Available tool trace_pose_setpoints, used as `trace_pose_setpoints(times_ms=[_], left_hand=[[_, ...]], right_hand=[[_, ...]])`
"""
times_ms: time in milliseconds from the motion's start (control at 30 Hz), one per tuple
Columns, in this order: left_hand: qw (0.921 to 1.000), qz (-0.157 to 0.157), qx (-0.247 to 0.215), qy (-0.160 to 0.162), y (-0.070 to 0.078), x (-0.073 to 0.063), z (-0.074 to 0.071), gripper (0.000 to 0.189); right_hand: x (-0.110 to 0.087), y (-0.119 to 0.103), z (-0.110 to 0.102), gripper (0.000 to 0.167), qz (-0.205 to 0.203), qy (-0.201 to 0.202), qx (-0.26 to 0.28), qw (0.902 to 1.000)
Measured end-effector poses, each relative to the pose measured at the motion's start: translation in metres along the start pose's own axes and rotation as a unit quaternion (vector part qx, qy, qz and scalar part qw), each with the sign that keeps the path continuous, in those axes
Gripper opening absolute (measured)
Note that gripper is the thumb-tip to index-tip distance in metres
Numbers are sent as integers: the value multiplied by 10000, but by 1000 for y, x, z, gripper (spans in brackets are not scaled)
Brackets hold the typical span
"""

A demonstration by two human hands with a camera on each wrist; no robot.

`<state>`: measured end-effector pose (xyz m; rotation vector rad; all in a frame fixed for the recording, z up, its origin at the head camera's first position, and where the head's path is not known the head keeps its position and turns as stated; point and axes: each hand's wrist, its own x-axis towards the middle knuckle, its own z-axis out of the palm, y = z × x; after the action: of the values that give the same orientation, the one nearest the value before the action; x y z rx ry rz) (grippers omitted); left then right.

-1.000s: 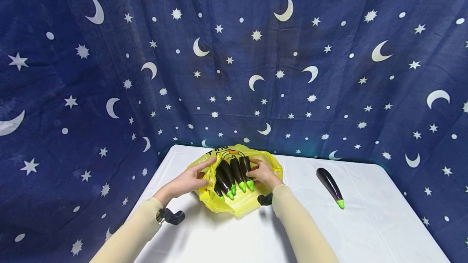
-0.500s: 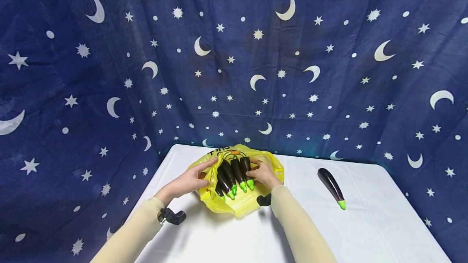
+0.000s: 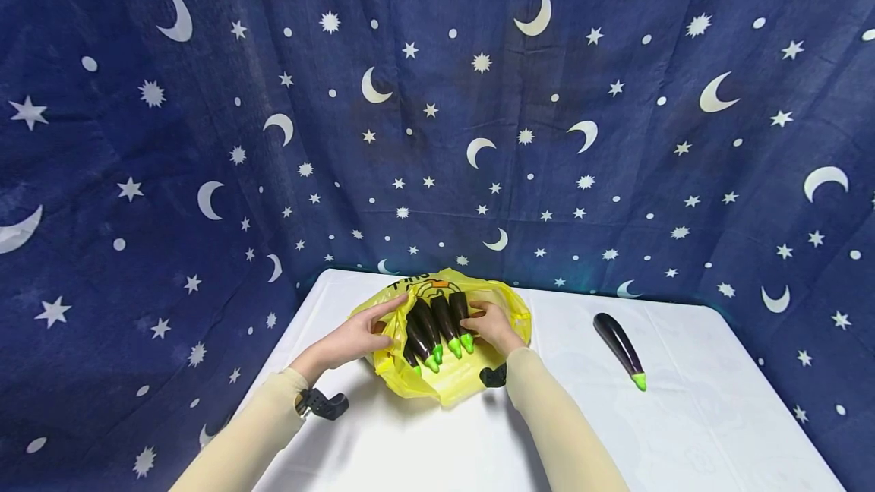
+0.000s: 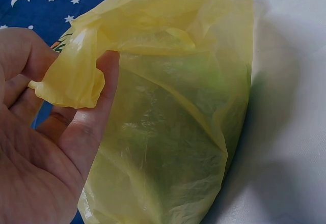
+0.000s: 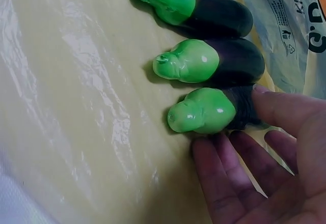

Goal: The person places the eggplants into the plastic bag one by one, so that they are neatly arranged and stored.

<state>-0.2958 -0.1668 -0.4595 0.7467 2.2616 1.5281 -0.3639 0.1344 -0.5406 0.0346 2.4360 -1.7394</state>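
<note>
A yellow plastic bag [image 3: 472, 382] lies on the table with its mouth spread towards me. Inside, several dark purple eggplants [image 3: 421, 321] with green stem ends lie side by side. My left hand [image 3: 352, 339] holds the left side of the bag's mouth; in the left wrist view, a fold of yellow film passes between thumb and fingers. My right hand [image 3: 491, 325] is inside the bag at the rightmost eggplant [image 5: 204, 111]. Its thumb presses on that eggplant's dark body, with the other fingers along its near side. Bag film partly hides the leftmost eggplant.
One more eggplant [image 3: 618, 348] lies on the white-covered table [image 3: 690, 416], well to the right of the bag. A dark blue curtain [image 3: 437, 135] with moons and stars hangs behind the table and at its sides.
Both hands stay almost where they were. The right hand's fingers and the rightmost eggplant shift very slightly; the bag keeps its shape.
</note>
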Motion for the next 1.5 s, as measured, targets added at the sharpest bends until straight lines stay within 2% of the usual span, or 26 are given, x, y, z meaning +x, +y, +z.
trace_pose_setpoints(times_ms=[400,767,1100,1500], left_hand=[[10000,13,42,-7,-1,1,0,82],[10000,54,59,5,-2,1,1,82],[10000,-24,92,21,0,2,1,82],[10000,70,56,-38,2,1,2,82]], right_hand=[[-12,-6,-10,61,-24,-12,-141,9999],[-21,-9,-17,61,-354,-263,-374,9983],[-33,-14,-24,62,-537,-487,-280,9970],[-53,-26,-27,59,-826,-798,-199,9932]])
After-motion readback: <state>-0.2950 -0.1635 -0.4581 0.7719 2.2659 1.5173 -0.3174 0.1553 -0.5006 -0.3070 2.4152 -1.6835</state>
